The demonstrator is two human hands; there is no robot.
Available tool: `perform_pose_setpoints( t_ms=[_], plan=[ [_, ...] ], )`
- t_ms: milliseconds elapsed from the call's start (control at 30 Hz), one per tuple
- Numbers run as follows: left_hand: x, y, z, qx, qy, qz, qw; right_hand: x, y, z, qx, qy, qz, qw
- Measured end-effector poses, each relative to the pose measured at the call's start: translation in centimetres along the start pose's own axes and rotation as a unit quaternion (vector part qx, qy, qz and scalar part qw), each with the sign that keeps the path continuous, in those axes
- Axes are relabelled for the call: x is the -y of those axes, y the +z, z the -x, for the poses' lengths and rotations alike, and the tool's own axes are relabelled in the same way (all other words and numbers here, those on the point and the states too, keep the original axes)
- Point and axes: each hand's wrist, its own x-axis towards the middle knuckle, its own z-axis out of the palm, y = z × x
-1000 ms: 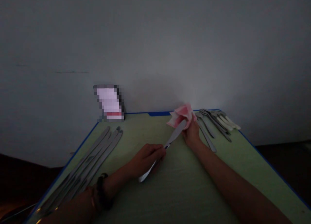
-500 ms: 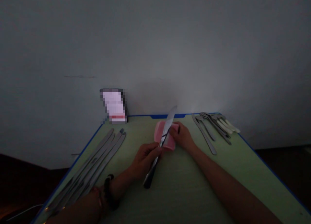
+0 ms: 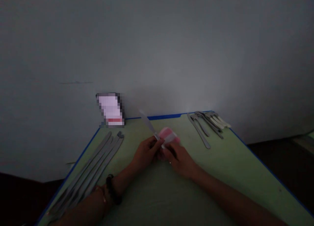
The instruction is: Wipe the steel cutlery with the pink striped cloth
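Above table (image 3: 159,200), left hand (image 3: 144,152) angled inward, fingers gripping knife (image 3: 148,123), right hand (image 3: 182,160) opposite, holding cloth (image 3: 166,133)

The cloth (image 3: 166,134) is pink and white, the tabletop (image 3: 235,167) green.

Dark bracelet (image 3: 113,190), thin reddish band (image 3: 103,194)

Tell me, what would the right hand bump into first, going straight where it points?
Probably the left hand, just beyond the pink cloth and table knife; depth is unclear.
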Motion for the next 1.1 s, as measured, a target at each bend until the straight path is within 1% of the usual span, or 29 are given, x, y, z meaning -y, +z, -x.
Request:
perform_pose_setpoints(
  t_ms=[100,167,233,300,333,400,467,533,600,633,700,767,867,933,1033,1100],
  plan=[
    [0.0,0.3,0.2,0.034,0.026,-0.024,0.999,0.2,0.2,1.1,-0.012,0.027,-0.016,0.999],
    [-0.1,0.6,0.5,0.040,0.061,-0.056,0.996,-0.1,-0.2,1.2,-0.032,0.030,-0.015,0.999],
    [-0.3,0.8,0.7,0.038,0.100,-0.108,0.988,-0.6,-1.2,1.2,-0.063,0.027,0.008,0.998],
    [-0.4,0.9,1.0,0.035,0.122,-0.168,0.977,-1.1,-2.9,1.1,-0.098,0.041,0.060,0.993],
    [-0.4,0.8,1.1,0.030,0.128,-0.197,0.971,-1.3,-3.9,1.1,-0.112,0.063,0.104,0.986],
    [-0.2,0.6,1.2,-0.005,0.147,-0.246,0.958,-1.8,-5.7,1.0,-0.129,0.095,0.197,0.967],
    [0.1,0.3,1.1,-0.051,0.189,-0.282,0.939,-2.5,-7.0,0.9,-0.118,0.113,0.266,0.950],
    [0.3,-0.1,0.9,-0.078,0.246,-0.300,0.918,-3.0,-7.6,0.7,-0.104,0.118,0.309,0.938],
    [0.4,-0.3,0.7,-0.079,0.291,-0.307,0.903,-3.5,-7.6,0.5,-0.097,0.120,0.344,0.926],
    [0.3,-0.4,0.6,-0.076,0.302,-0.310,0.899,-3.7,-7.5,0.5,-0.097,0.122,0.363,0.919],
    [0.2,-0.4,0.6,-0.063,0.302,-0.317,0.897,-3.9,-7.5,0.3,-0.099,0.130,0.406,0.899],
    [0.2,-0.3,0.5,-0.047,0.283,-0.328,0.900,-4.1,-7.6,0.3,-0.099,0.141,0.442,0.880],
    [0.4,-0.1,0.5,-0.020,0.258,-0.345,0.902,-3.9,-8.3,0.3,-0.102,0.165,0.463,0.865],
    [0.7,-0.1,0.4,-0.004,0.260,-0.355,0.898,-3.5,-8.6,0.3,-0.101,0.190,0.470,0.856],
    [1.1,-0.1,0.4,0.006,0.269,-0.370,0.889,-2.7,-8.6,0.5,-0.074,0.222,0.489,0.840],
    [1.2,0.0,0.4,0.009,0.267,-0.376,0.887,-2.3,-8.1,0.7,-0.053,0.217,0.509,0.831]
  ],
)
